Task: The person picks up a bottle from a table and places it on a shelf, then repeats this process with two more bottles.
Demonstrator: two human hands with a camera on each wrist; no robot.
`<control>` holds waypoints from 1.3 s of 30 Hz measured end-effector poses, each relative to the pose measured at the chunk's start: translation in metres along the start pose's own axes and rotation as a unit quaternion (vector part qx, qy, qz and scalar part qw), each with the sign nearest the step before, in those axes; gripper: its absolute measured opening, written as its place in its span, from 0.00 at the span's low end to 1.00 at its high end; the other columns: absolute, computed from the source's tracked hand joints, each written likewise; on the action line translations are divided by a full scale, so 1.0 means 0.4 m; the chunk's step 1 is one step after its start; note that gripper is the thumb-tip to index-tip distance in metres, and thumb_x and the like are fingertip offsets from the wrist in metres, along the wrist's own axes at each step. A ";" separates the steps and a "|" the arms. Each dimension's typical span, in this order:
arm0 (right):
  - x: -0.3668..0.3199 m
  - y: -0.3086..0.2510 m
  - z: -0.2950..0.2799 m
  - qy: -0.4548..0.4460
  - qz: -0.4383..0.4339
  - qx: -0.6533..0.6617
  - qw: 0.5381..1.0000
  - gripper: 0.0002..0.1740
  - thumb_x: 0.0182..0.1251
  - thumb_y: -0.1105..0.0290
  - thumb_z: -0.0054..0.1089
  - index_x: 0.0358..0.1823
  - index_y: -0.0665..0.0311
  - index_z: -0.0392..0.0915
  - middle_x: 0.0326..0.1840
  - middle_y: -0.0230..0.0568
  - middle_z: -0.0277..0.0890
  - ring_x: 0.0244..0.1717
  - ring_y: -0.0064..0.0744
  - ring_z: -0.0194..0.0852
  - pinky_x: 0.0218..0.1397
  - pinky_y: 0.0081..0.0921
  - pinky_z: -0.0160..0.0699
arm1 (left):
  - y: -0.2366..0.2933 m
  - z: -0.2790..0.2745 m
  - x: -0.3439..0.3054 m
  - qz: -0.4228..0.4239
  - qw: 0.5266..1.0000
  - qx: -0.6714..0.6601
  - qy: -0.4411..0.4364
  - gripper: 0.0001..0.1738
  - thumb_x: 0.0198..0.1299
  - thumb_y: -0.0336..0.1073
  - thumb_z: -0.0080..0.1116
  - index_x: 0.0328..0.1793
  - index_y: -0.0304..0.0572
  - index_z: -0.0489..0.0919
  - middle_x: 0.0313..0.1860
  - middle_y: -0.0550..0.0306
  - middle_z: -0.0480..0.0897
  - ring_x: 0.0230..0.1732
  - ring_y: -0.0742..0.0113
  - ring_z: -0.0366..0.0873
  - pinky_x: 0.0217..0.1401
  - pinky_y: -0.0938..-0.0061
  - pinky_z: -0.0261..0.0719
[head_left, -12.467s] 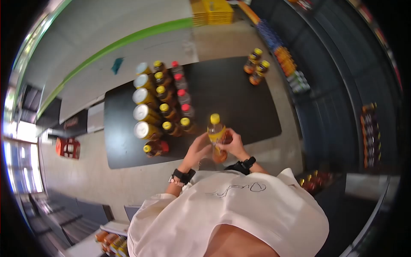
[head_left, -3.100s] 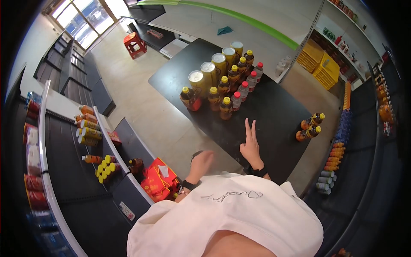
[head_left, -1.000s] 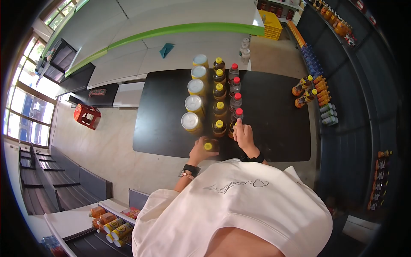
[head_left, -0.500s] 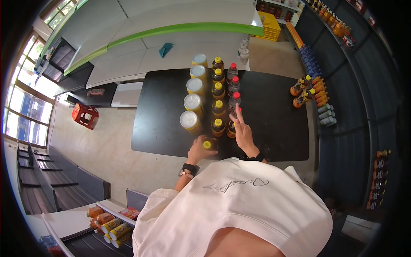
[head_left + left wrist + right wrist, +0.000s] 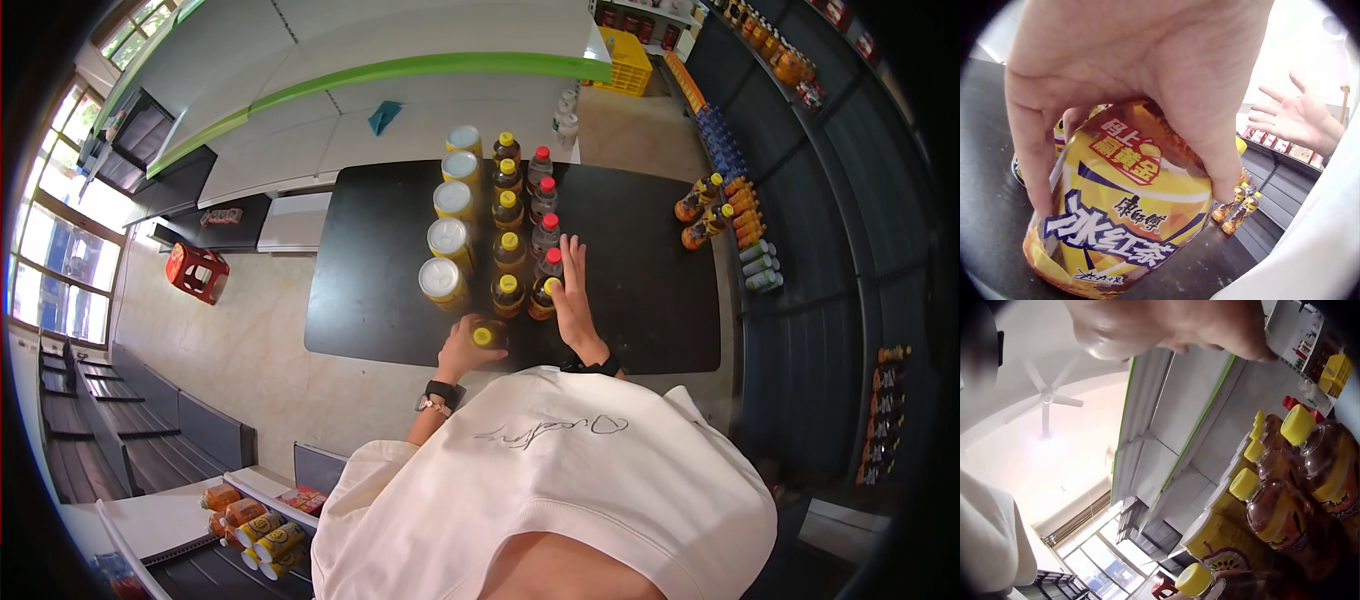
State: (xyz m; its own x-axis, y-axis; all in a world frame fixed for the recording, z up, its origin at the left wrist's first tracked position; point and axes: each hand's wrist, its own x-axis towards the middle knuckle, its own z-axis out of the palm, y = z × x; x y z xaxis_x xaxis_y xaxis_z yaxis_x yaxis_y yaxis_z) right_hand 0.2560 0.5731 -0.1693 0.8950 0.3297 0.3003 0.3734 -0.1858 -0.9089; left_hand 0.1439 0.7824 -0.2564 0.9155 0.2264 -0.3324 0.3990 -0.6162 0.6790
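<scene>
My left hand point(image 5: 465, 348) grips a bottle of iced tea point(image 5: 1129, 206) with a yellow cap, at the table's near edge. In the left wrist view its fingers and thumb straddle the yellow label. My right hand point(image 5: 574, 305) is raised with fingers straight and spread, beside the nearest yellow-capped bottle point(image 5: 541, 302) of the right-hand row. Ahead of the hands stand a row of yellow cans point(image 5: 447, 284) with pale lids, a middle row of yellow-capped tea bottles point(image 5: 507, 293), and a row of clear red-capped bottles point(image 5: 547, 262).
All these rows stand on a black table point(image 5: 640, 300). Two more yellow-capped bottles point(image 5: 700, 212) are at its far right corner. Dark shelving point(image 5: 800, 300) with drinks runs along the right. A red stool point(image 5: 197, 272) is on the floor at left.
Around 12 seconds ago both hands were at a raised bottle; later the left hand was off the table. Now it grips a bottle, while the right hand's fingers have gone from two extended to all spread.
</scene>
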 end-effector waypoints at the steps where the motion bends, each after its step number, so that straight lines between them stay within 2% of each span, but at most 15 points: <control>1: 0.003 0.000 0.001 0.035 -0.069 -0.144 0.986 0.38 0.74 0.54 0.52 0.80 0.55 0.49 0.83 0.55 0.38 0.72 0.50 0.66 0.50 0.30 0.83 | -0.001 0.000 0.001 0.002 1.000 -0.004 0.001 0.54 0.32 0.58 0.80 0.69 0.55 0.68 0.65 0.46 0.75 0.63 0.45 0.77 0.62 0.55 0.77; 3: 0.001 0.010 0.011 0.068 -0.137 -0.284 0.946 0.36 0.71 0.59 0.60 0.76 0.59 0.59 0.81 0.56 0.49 0.68 0.44 0.72 0.47 0.24 0.83 | -0.004 0.001 0.003 0.004 1.000 -0.008 0.003 0.54 0.32 0.58 0.80 0.69 0.54 0.68 0.65 0.45 0.75 0.63 0.45 0.76 0.62 0.55 0.77; 5: -0.005 0.045 0.030 0.012 0.007 0.026 1.000 0.22 0.62 0.69 0.69 0.57 0.64 0.75 0.58 0.48 0.79 0.49 0.31 0.84 0.46 0.23 0.82 | -0.005 0.002 0.005 0.002 1.000 -0.006 -0.004 0.57 0.32 0.58 0.80 0.73 0.54 0.66 0.66 0.44 0.74 0.64 0.44 0.76 0.63 0.54 0.77; 6: -0.008 0.038 0.031 0.012 0.006 0.026 1.000 0.22 0.62 0.69 0.69 0.57 0.64 0.75 0.58 0.48 0.79 0.49 0.31 0.84 0.46 0.23 0.82 | -0.009 0.004 0.007 0.002 1.000 -0.006 -0.004 0.57 0.32 0.58 0.80 0.73 0.54 0.66 0.66 0.44 0.74 0.64 0.44 0.76 0.63 0.54 0.77; 8: -0.015 0.023 0.031 0.021 0.089 0.037 0.995 0.12 0.59 0.74 0.70 0.41 0.66 0.76 0.31 0.34 0.83 0.31 0.23 0.83 0.41 0.22 0.82 | -0.017 0.010 0.007 0.019 1.000 -0.007 0.015 0.64 0.32 0.59 0.81 0.78 0.54 0.60 0.64 0.44 0.74 0.65 0.47 0.75 0.64 0.56 0.76; 12: -0.013 0.028 0.035 0.024 0.059 0.021 0.998 0.18 0.59 0.74 0.69 0.52 0.64 0.78 0.25 0.34 0.81 0.27 0.24 0.82 0.37 0.22 0.82 | -0.001 -0.001 0.003 0.000 1.000 0.000 -0.001 0.69 0.32 0.60 0.81 0.81 0.56 0.55 0.64 0.44 0.74 0.65 0.47 0.75 0.64 0.56 0.76; 14: -0.010 0.010 0.034 0.045 0.041 0.019 0.998 0.33 0.59 0.75 0.69 0.68 0.60 0.71 0.26 0.36 0.82 0.27 0.24 0.81 0.37 0.22 0.82 | 0.002 -0.003 0.001 -0.007 1.000 0.002 -0.005 0.69 0.31 0.60 0.82 0.82 0.55 0.55 0.64 0.44 0.74 0.65 0.46 0.75 0.64 0.56 0.76; 18: -0.007 0.000 0.030 0.035 0.066 0.007 0.997 0.46 0.59 0.75 0.69 0.79 0.55 0.57 0.24 0.35 0.80 0.26 0.25 0.81 0.38 0.23 0.82 | -0.001 -0.002 0.004 -0.001 1.000 -0.001 -0.003 0.70 0.31 0.61 0.82 0.82 0.56 0.54 0.64 0.43 0.74 0.65 0.46 0.75 0.64 0.56 0.76; 21: -0.008 0.009 0.028 -0.001 0.077 -0.016 0.997 0.52 0.57 0.78 0.67 0.82 0.52 0.48 0.39 0.43 0.85 0.27 0.26 0.80 0.38 0.22 0.81 | -0.003 0.000 0.005 -0.007 1.000 0.004 -0.006 0.70 0.31 0.61 0.82 0.82 0.56 0.54 0.64 0.43 0.74 0.65 0.46 0.75 0.64 0.56 0.76; 23: -0.003 -0.006 0.032 0.035 0.051 -0.026 0.998 0.55 0.55 0.81 0.64 0.82 0.50 0.44 0.61 0.54 0.78 0.27 0.27 0.78 0.38 0.23 0.81 | -0.005 0.002 0.005 0.001 1.000 0.007 0.000 0.70 0.31 0.61 0.82 0.82 0.56 0.54 0.64 0.43 0.74 0.65 0.46 0.75 0.64 0.56 0.76; 27: -0.011 0.004 0.034 0.024 0.063 -0.052 0.996 0.58 0.55 0.86 0.59 0.84 0.48 0.37 0.43 0.44 0.84 0.26 0.17 0.70 0.33 0.15 0.75 | -0.003 -0.002 0.003 0.002 1.000 -0.001 0.000 0.70 0.30 0.61 0.82 0.82 0.56 0.54 0.64 0.43 0.74 0.64 0.46 0.75 0.63 0.56 0.77; 30: -0.012 -0.002 0.033 0.025 0.069 -0.039 0.997 0.57 0.55 0.87 0.58 0.83 0.48 0.40 0.64 0.50 0.77 0.26 0.18 0.68 0.34 0.17 0.76 | -0.001 -0.002 0.002 -0.003 1.000 0.003 -0.004 0.70 0.30 0.61 0.82 0.82 0.56 0.55 0.64 0.44 0.74 0.64 0.47 0.76 0.63 0.57 0.77; 33: -0.004 -0.017 0.026 -0.012 0.095 -0.021 0.995 0.55 0.53 0.85 0.59 0.82 0.49 0.45 0.79 0.58 0.54 0.41 0.35 0.81 0.39 0.24 0.81 | -0.006 0.002 0.002 -0.001 1.000 -0.004 0.001 0.69 0.31 0.61 0.82 0.81 0.56 0.56 0.64 0.44 0.74 0.64 0.47 0.76 0.63 0.56 0.77; 35: 0.004 -0.031 0.033 -0.023 -0.047 -0.054 0.997 0.53 0.55 0.89 0.52 0.82 0.46 0.47 0.83 0.48 0.48 0.64 0.36 0.76 0.36 0.21 0.79 | -0.017 0.011 0.008 0.016 1.000 -0.002 0.015 0.68 0.30 0.58 0.82 0.81 0.56 0.56 0.65 0.43 0.74 0.64 0.44 0.76 0.62 0.55 0.77; 39: -0.006 -0.013 0.039 -0.077 -0.050 -0.125 0.988 0.54 0.53 0.91 0.48 0.82 0.46 0.47 0.86 0.41 0.40 0.78 0.46 0.57 0.38 0.21 0.80 | -0.005 0.002 0.007 0.007 1.000 -0.005 0.009 0.67 0.30 0.58 0.82 0.80 0.56 0.57 0.65 0.42 0.73 0.64 0.43 0.75 0.63 0.54 0.77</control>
State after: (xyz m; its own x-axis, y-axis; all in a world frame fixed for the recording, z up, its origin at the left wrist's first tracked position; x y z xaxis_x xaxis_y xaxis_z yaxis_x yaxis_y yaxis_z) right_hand 0.2483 0.5878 -0.1698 0.8098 0.4920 0.3197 0.5241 -0.3615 -0.7711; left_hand 0.1455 0.7834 -0.2592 0.9218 0.2308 -0.3115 0.3865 -0.6116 0.6904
